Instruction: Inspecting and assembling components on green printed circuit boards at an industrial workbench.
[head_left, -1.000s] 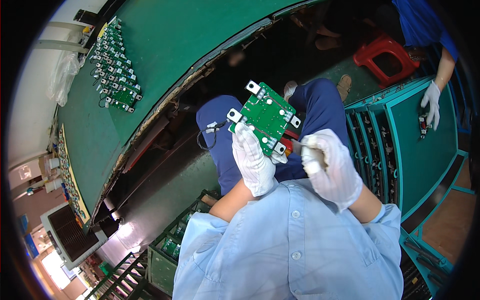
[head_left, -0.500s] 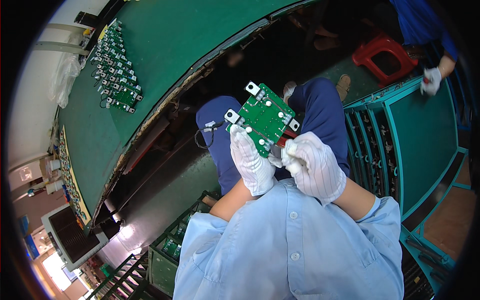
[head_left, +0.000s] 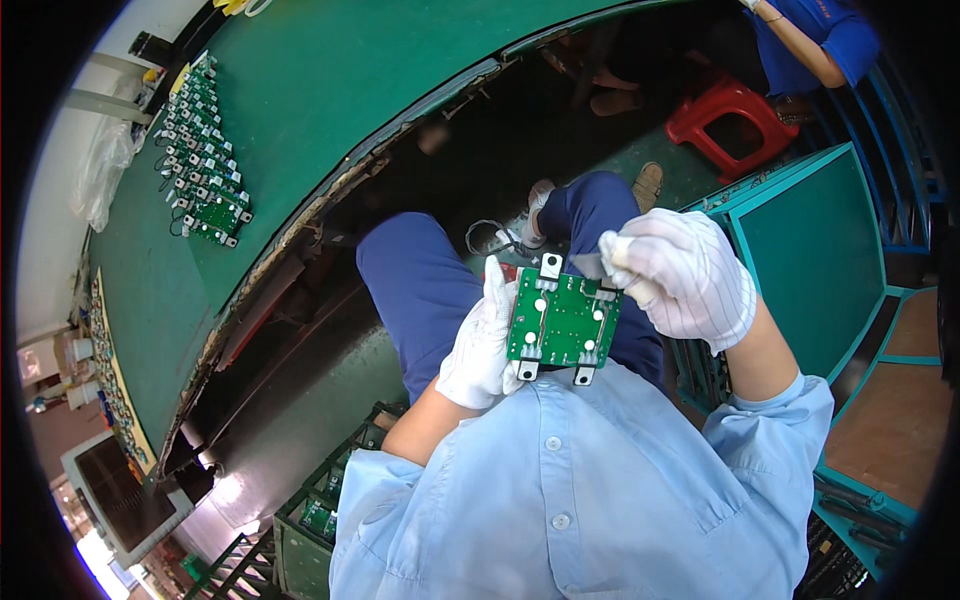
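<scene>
My left hand [head_left: 482,345], in a white striped glove, grips a green circuit board [head_left: 567,322] along its left edge, above my lap. White round bumps and black-and-silver tab components at its top and bottom edges stand out on the board. A cable loop [head_left: 487,235] shows beyond the board's upper left. My right hand [head_left: 690,272], also gloved with cream-coloured fingertips, is closed above the board's upper right corner. From its fingers a thin grey flat piece [head_left: 590,265] sticks out to the left; its kind cannot be made out.
A green worktable [head_left: 300,90] curves across the left, carrying a row of similar circuit boards [head_left: 205,155]. A teal cabinet [head_left: 815,235] stands at right, near a red stool [head_left: 735,120] and a person in blue [head_left: 815,40]. A crate with boards [head_left: 320,515] sits low on the left.
The circuit board has been turned and lowered slightly, its cable now beyond its far side. My right hand has moved up and right, from the board's near edge to its far right corner.
</scene>
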